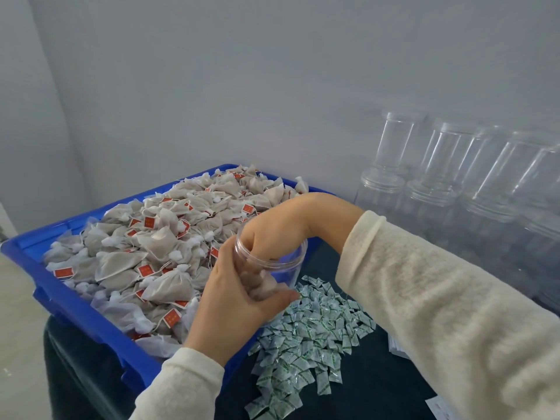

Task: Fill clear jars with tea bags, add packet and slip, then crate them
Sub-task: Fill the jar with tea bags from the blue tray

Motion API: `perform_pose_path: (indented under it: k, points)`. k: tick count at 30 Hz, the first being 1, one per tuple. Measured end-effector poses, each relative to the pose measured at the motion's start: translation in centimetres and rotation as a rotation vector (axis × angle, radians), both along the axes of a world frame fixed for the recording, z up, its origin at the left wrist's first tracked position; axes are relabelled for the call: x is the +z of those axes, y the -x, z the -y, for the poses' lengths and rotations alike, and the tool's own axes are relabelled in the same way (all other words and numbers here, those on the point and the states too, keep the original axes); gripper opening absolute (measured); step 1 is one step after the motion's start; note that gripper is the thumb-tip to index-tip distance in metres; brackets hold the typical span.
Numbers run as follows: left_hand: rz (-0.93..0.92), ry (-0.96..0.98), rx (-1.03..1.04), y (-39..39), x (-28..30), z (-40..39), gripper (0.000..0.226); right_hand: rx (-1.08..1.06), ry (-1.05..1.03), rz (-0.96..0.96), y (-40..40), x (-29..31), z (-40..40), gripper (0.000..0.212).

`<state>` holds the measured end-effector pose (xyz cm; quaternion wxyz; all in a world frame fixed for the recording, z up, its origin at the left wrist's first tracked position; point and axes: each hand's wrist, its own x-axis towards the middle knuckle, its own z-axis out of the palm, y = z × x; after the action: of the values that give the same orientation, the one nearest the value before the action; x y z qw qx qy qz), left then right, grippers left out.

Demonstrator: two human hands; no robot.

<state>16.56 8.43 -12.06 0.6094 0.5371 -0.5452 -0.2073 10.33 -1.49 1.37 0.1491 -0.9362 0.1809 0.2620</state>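
Note:
My left hand (233,301) grips a clear jar (288,262) held upright beside the blue tray (75,307). My right hand (272,228) reaches down through the jar's mouth, its fingers inside among tea bags at the bottom; whether those fingers hold anything I cannot tell through the plastic. The tray is heaped with tea bags (145,247), grey mesh pouches with red tags. A pile of small white-and-green packets (309,338) lies on the dark table just right of the jar. White paper slips (397,347) show under my right sleeve.
Several empty clear jars (454,183) stand stacked in rows against the wall at the right. More white slips (439,407) lie at the table's lower right edge. The dark table top (378,383) runs beyond the packets. A pale wall closes the back.

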Motion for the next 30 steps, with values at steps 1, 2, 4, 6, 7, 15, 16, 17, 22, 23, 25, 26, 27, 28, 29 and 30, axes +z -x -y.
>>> perform_pose_path:
  k: [1, 2, 4, 6, 7, 15, 16, 17, 22, 23, 25, 26, 27, 28, 29, 30]
  points:
    - [0.001, -0.018, 0.002, 0.0, -0.1, 0.0, 0.081, -0.036, -0.033, 0.037, 0.0, 0.1, 0.0, 0.026]
    - [0.010, -0.030, 0.008, -0.1, -0.2, 0.0, 0.082, -0.060, -0.070, 0.061, 0.2, 0.4, 0.0, 0.029]
    - [0.033, -0.038, 0.030, -0.2, -0.2, 0.0, 0.082, -0.079, -0.098, 0.098, 0.7, 0.9, 0.1, 0.031]
    - [0.023, -0.027, 0.026, -0.2, -0.3, 0.0, 0.082, -0.119, -0.152, 0.170, 1.4, 1.9, 0.5, 0.022]
    - [0.016, -0.023, 0.018, -0.2, -0.3, 0.0, 0.083, -0.138, -0.172, 0.229, 1.9, 2.6, 0.8, 0.017]
    - [0.070, -0.014, 0.067, -0.2, -0.1, -0.1, 0.088, -0.484, -0.033, 0.594, 4.1, 2.1, 6.8, 0.024]
    - [0.075, -0.024, 0.077, -0.2, -0.2, -0.1, 0.089, -0.525, 0.034, 0.555, 3.6, 0.6, 7.7, 0.025]
    - [0.080, -0.035, 0.083, -0.2, -0.2, -0.1, 0.091, -0.554, 0.100, 0.498, 3.2, -1.1, 8.5, 0.027]
    - [0.096, -0.077, 0.103, -0.3, -0.3, -0.1, 0.102, -0.692, 0.327, 0.364, 2.2, -8.4, 12.3, 0.014]
    - [0.094, -0.091, 0.107, -0.3, -0.4, -0.1, 0.107, -0.723, 0.336, 0.361, 2.0, -9.2, 12.9, 0.014]
    - [0.097, -0.105, 0.101, -0.2, -0.4, -0.1, 0.107, -0.781, 0.346, 0.325, 1.4, -10.4, 13.9, 0.016]
    - [0.099, -0.106, 0.097, -0.2, -0.4, -0.2, 0.106, -0.813, 0.354, 0.290, 1.1, -10.8, 14.2, 0.015]
    - [0.101, -0.106, 0.093, -0.2, -0.4, -0.2, 0.105, -0.833, 0.365, 0.237, 0.9, -11.2, 14.3, 0.013]
    - [0.101, -0.106, 0.089, -0.2, -0.4, -0.2, 0.103, -0.835, 0.367, 0.188, 0.6, -11.6, 14.6, 0.015]
    - [0.100, -0.108, 0.084, -0.2, -0.3, -0.3, 0.101, -0.826, 0.358, 0.152, 0.5, -12.0, 14.8, 0.027]
    - [0.101, -0.110, 0.082, -0.1, -0.3, -0.3, 0.101, -0.816, 0.342, 0.131, 0.4, -12.4, 15.0, 0.039]
